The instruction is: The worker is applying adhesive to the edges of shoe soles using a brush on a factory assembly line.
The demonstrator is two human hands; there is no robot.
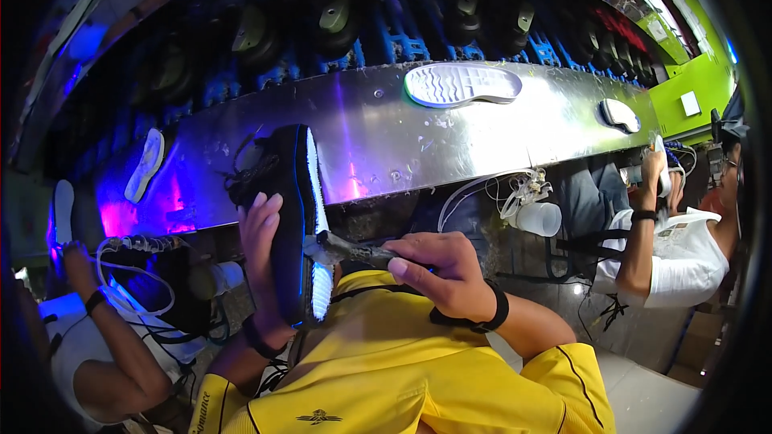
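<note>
My left hand (pixel 261 245) grips a black shoe upper (pixel 288 209) from its left side, holding it on edge in front of my chest. A light strip (pixel 317 193) along its bottom edge glows bluish white, and a thin blue line runs beside it. Loose dark laces (pixel 251 165) show at the upper left of the shoe. In my right hand (pixel 450 273) is a dark-handled brush (pixel 354 251), its bristle end touching the light strip. Beyond the shoe, a white sole (pixel 462 84) lies tread up on the metal bench (pixel 378 145).
Dark shoes on lasts (pixel 334 16) stand in a row on blue racks behind the bench. Another sole (pixel 145 165) lies at left, and a smaller-looking one (pixel 619 116) at right. A white cup (pixel 537 219) with tubing hangs at the bench's front edge. Co-workers (pixel 679 249) sit on both sides.
</note>
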